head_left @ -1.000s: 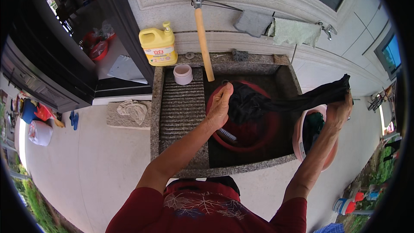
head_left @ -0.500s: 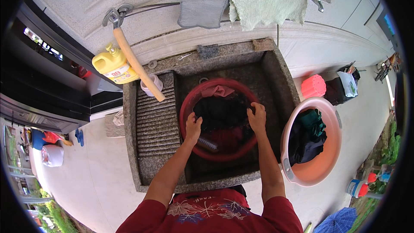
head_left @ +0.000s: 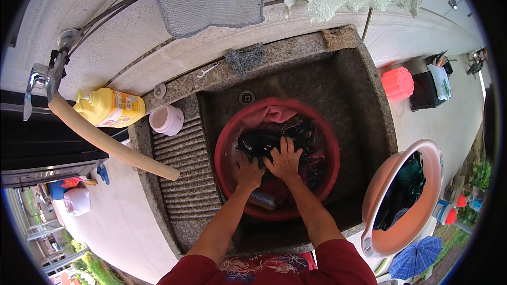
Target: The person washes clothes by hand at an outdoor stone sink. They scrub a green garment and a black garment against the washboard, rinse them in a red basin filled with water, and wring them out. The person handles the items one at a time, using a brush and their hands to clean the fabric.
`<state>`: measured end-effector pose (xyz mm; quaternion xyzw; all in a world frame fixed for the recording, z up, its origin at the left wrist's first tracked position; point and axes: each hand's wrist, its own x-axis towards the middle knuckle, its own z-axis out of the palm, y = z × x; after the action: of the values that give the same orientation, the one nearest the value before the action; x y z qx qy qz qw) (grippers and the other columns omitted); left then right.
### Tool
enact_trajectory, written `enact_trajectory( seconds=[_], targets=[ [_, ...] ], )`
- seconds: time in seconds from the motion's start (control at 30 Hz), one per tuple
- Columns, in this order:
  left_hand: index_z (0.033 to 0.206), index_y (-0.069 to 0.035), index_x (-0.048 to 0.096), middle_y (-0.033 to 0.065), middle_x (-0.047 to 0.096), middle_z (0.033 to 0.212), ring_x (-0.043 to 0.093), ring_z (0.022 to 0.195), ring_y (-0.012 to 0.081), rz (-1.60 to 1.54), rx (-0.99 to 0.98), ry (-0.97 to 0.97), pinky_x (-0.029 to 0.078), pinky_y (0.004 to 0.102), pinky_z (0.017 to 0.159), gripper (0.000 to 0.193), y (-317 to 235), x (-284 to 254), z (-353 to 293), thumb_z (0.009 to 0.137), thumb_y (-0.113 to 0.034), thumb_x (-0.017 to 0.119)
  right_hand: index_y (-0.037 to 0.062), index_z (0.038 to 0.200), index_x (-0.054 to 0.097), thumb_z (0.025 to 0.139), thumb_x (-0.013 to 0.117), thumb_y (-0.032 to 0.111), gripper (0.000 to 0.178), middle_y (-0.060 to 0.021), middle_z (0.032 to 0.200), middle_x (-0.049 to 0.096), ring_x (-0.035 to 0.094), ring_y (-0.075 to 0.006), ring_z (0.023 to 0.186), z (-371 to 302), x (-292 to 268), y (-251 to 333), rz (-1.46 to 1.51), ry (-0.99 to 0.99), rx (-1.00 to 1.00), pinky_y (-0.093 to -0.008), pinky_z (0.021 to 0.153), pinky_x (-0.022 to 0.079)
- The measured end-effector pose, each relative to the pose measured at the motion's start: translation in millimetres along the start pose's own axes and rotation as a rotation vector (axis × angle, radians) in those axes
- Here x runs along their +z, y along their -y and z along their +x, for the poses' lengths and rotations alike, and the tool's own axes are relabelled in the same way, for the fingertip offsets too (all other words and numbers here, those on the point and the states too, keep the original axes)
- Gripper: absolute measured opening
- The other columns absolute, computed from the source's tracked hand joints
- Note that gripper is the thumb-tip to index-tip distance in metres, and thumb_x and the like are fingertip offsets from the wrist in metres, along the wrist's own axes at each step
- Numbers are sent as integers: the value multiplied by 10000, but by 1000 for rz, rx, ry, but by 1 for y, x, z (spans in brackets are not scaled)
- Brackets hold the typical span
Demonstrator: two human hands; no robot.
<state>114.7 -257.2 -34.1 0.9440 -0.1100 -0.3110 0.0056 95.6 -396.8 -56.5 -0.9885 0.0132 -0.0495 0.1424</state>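
Both my hands are inside the red basin [head_left: 334, 166], which stands in the stone sink. With fingers spread, my right hand [head_left: 284, 159] presses on the black clothing [head_left: 256, 141], wet and bunched in dark water. My left hand [head_left: 248, 172] lies beside it at the cloth's near left edge, fingers stretched and partly in the water. A pink cloth [head_left: 272, 115] rests at the basin's far side. Close to the near rim, a brush [head_left: 262, 199] lies half under water below my wrists.
Ridged stone washboard [head_left: 185, 161] fills the sink's left side, under a hose [head_left: 113, 145] from the tap. A yellow pump bottle [head_left: 119, 108] and pink jar [head_left: 167, 120] stand there. At right is a pink tub [head_left: 401, 235] with dark clothes. Cloths [head_left: 211, 2] hang above.
My hands have come off the basin's sides and moved inward onto the black clothing. The view has shifted closer to the sink, so surrounding things sit differently in the picture.
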Motion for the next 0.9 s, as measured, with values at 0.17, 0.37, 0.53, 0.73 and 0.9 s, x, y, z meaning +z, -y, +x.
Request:
enact_trajectory(
  seconds=[0.17,0.37,0.53,0.73,0.9],
  targets=[
    [1326,-135,452,154,364,1419,222,1359,357,110,96,7,173,548,1063,569,20,35,29,848,-434,536,142,831,685,726,590,435,325,-127,1159,561,451,-294,1147,25,6,10,52,381,126,-569,722,388],
    [1278,-170,488,132,465,1338,348,1286,343,-168,186,-230,250,548,1034,562,26,17,29,804,-453,591,76,864,681,762,581,334,295,-159,953,643,562,-335,963,35,8,-2,188,425,209,-494,775,440],
    [1258,-188,516,89,441,1358,481,1173,283,-1636,-278,83,388,467,977,525,37,-33,-9,849,-514,564,-47,903,613,823,554,212,277,-242,954,599,535,-364,991,27,-54,17,769,-73,297,-413,852,425],
    [1372,-199,353,73,507,1244,511,1134,242,-2570,366,580,439,389,921,562,44,-42,-35,908,-487,484,-24,931,579,817,588,134,195,-206,911,515,480,-389,889,-18,-158,130,1093,-95,-81,-449,794,399],
    [1334,-178,393,69,526,1220,525,1115,234,-2500,280,533,451,385,908,504,34,-66,-81,917,-449,475,70,923,587,749,675,328,323,-113,894,498,487,-316,868,-29,-159,149,550,-284,-229,-431,710,397]
  ],
)
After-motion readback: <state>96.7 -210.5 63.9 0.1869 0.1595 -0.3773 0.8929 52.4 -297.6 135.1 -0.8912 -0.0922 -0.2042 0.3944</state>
